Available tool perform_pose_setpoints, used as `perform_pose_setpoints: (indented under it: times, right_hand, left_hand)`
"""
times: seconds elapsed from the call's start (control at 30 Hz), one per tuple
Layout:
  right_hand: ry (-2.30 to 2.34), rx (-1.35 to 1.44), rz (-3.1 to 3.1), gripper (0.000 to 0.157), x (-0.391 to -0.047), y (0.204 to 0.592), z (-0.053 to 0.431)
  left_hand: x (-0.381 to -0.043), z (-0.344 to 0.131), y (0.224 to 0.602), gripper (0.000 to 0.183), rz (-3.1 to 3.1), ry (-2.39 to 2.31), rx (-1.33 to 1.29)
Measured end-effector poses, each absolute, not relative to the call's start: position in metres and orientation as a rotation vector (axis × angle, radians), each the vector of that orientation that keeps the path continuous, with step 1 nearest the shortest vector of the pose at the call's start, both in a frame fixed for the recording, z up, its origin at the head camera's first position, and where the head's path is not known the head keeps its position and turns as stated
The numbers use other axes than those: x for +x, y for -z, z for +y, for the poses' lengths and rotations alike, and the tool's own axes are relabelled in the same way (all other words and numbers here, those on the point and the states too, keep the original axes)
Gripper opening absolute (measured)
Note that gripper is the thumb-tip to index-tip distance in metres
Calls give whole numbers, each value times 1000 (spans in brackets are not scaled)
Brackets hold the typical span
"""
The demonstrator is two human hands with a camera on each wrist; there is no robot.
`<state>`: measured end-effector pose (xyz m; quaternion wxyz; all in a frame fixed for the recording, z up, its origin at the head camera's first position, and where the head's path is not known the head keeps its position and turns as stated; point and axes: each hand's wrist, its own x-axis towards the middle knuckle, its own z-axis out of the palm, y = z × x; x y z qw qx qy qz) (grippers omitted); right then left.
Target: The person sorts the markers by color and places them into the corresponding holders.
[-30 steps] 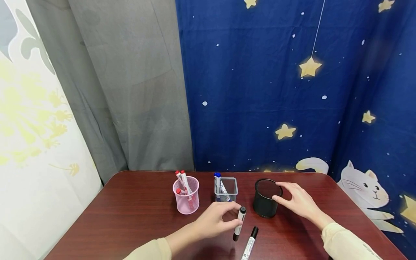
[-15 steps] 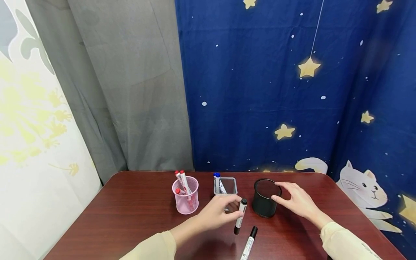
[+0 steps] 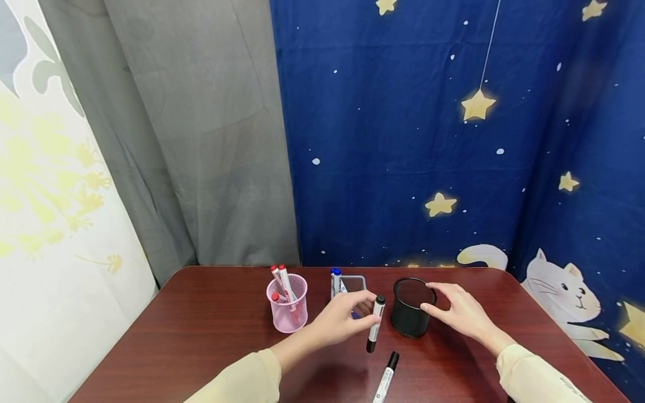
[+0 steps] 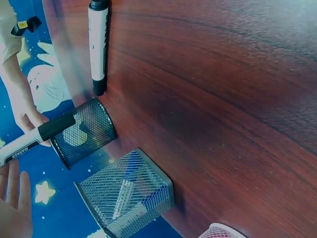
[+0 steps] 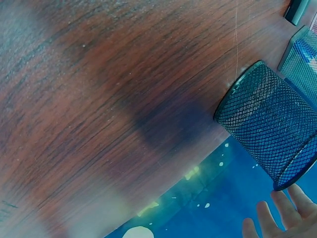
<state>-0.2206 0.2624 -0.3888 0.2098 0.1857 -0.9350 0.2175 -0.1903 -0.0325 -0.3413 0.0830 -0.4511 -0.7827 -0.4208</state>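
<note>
My left hand [image 3: 340, 320] pinches a black-capped marker [image 3: 375, 323] between thumb and fingers, nearly upright above the table, left of the black mesh pen cup [image 3: 410, 316]. In the left wrist view, the held marker [image 4: 29, 140] overlaps that cup, black end toward it. My right hand [image 3: 461, 310] rests on the cup's right rim with thumb and fingers apart. Seen from the right wrist, its fairly straight fingers [image 5: 286, 208] reach the rim. A second black-capped marker [image 3: 386, 378] lies on the table in front.
A pink mesh cup [image 3: 289, 316] with several red-capped markers stands at the left. Between the cups is a grey square mesh holder [image 4: 131, 193] with blue markers, partly behind my left hand in the head view. The brown table [image 3: 201, 336] backs onto curtains [image 3: 403, 140].
My left hand has lifted the marker up and slightly right, away from the table and nearer the black cup. My right hand stays at the cup's rim.
</note>
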Motion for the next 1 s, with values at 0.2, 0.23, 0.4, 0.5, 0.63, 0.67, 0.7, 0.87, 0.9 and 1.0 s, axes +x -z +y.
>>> perform_pose_setpoints:
  times: [0.2,0.23,0.4,0.5,0.63,0.67,0.7,0.87,0.9,1.0]
  right_hand:
    - [-609,513,-2608,55,-221,389,263]
    - [-610,512,-2610,55,-221,389,263]
    - [-611,507,-2620,56,-222,390,263]
    - [-610,505,-2624,56,-222,390,263]
    - [-612,503,-2628,57,-222,390,262]
    - [-611,503,-2626,57,-222,390,262]
    - [-610,503,-2625,57,-222,390,262]
    - [-603,508,-2614,56,-223,391,263]
    - [-602,507,-2614,56,-223,391,263]
    - [-603,503,-2617,57,-223,391,263]
  left_hand:
    - [-195,-28,338,16,-2342,1314,-1324]
    - [-196,-27,338,16,-2342,1319,-1319]
    - [-199,-25,336,17,-2346,1316,-1298]
    - [-201,-23,335,17,-2337,1296,-1291]
    - [-202,-21,333,16,-2312,1296,-1296]
    - [-203,-20,332,16,-2309,1298,-1296]
    - [-203,-19,331,16,-2308,1300,-1295]
    - [-206,-15,327,17,-2325,1297,-1274]
    - [-207,-14,327,18,-2328,1301,-1272]
    - [-208,-12,324,18,-2329,1318,-1274]
